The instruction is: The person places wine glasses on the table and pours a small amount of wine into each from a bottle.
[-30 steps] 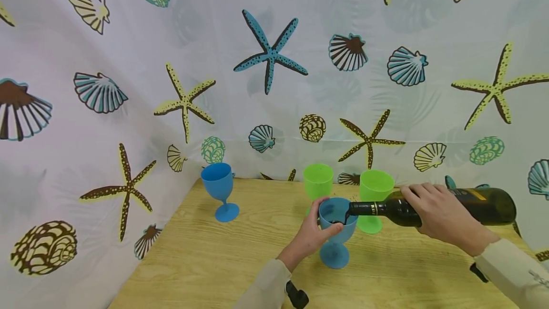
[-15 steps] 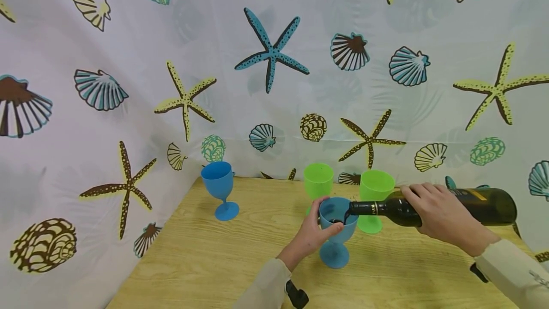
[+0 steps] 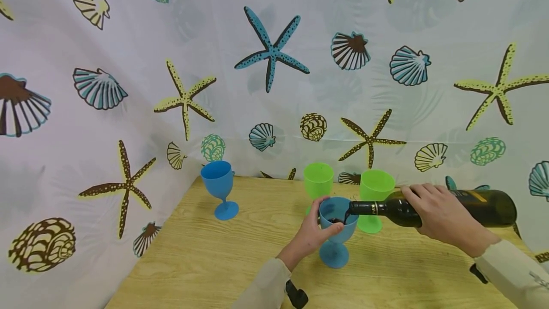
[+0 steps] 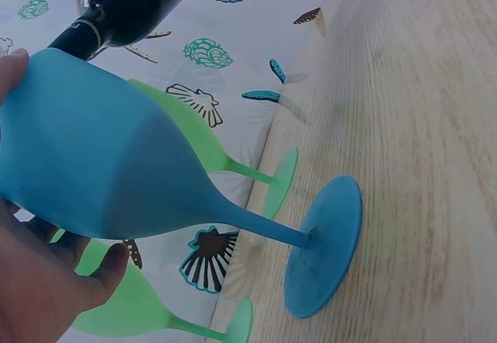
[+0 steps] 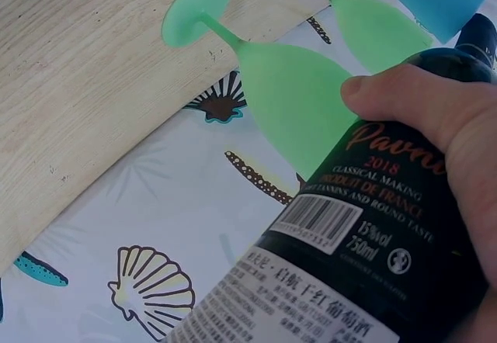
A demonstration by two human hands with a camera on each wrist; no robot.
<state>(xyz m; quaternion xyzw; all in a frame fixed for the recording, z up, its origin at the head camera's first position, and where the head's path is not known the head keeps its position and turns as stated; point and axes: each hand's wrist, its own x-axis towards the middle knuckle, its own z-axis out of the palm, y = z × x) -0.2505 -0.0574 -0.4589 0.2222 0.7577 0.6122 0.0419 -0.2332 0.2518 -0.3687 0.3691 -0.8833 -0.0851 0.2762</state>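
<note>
My left hand [image 3: 312, 232] holds the bowl of a light blue goblet [image 3: 336, 253], thumb on the near side. In the left wrist view the foot of this goblet [image 4: 324, 246] stands on the tabletop. My right hand [image 3: 446, 216] grips a dark wine bottle [image 3: 493, 206] that lies nearly level, its neck pointing left. The bottle's mouth is at the goblet's right rim, and dark liquid runs from it into the bowl, where some dark liquid shows. The right wrist view shows the bottle's printed label [image 5: 318, 226].
Two green goblets, the left one [image 3: 318, 180] and the right one [image 3: 376, 186], stand just behind the hands. A darker blue goblet [image 3: 217, 181] stands at the back left of the wooden table [image 3: 206, 261]. A shell-and-starfish patterned curtain [image 3: 283, 104] hangs behind and to the left.
The hands, bottle and goblet keep their places while dark liquid keeps running. A little more dark liquid shows in the bowl. The view has shifted very slightly.
</note>
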